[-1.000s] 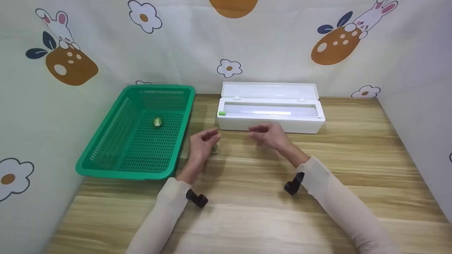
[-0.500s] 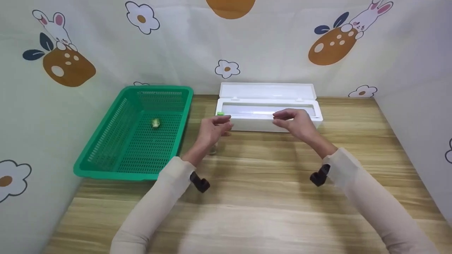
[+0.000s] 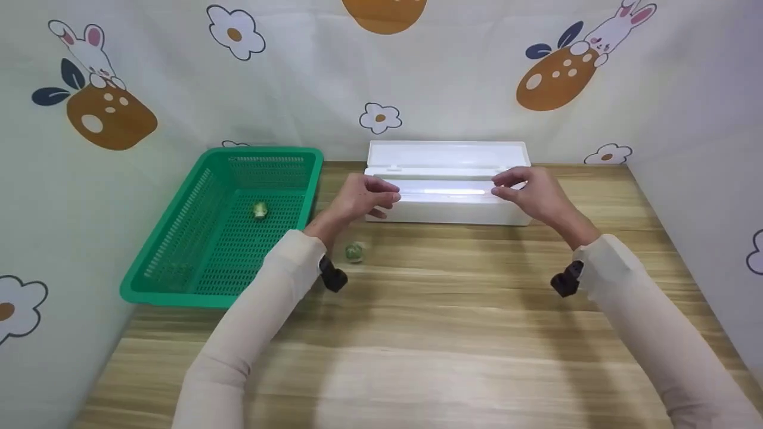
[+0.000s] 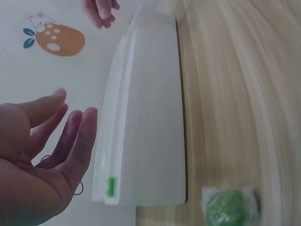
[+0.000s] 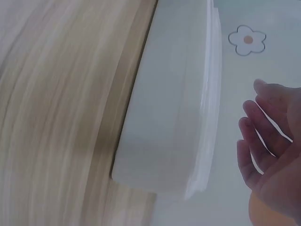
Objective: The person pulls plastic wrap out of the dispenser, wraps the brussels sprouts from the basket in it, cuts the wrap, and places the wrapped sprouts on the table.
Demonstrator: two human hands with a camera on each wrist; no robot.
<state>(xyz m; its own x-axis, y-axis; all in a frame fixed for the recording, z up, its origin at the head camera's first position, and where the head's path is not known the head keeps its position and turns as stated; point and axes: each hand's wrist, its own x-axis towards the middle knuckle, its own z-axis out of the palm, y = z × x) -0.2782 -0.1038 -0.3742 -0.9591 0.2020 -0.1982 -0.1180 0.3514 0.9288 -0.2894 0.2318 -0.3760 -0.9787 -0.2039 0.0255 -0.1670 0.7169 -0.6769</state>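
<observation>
1. Standing close by, I see the left hand (image 3: 360, 198) near the left end of the long white box (image 3: 450, 213), and the right hand (image 3: 539, 193) near its right end, w/ a wide gap btwn them.
2. Fingers of the left hand are released: softly bent, thumb apart, nothing visible in them. Right hand is the same, loose, no grasp that I can see. If any tip touches the film, I can't tell.
3. The box is on the wooden table (image 3: 447, 333), its lid (image 3: 447, 154) raised at the back. Inside lies shiny stuff, prob. the film (image 3: 441, 191).
4. Step in hand, I judge: taking the film edge w/ both hands. Better to pinch it near both corners at the same time, thumb vs. first finger, so it doesn't fold.
5. Pull should be slow & even; otherwise film may twist and stick to itself. Box looks light, so it may slide also.
6. Pls mind the green slider (image 4: 111, 187) at the box's left end; it is perhaps a cutter.
7. A wrapped green ball (image 3: 353, 252) rests on the table, right of the green basket (image 3: 173, 301); keep film clear of it. Another small pale-green piece (image 3: 259, 210) lies inside the basket.
</observation>
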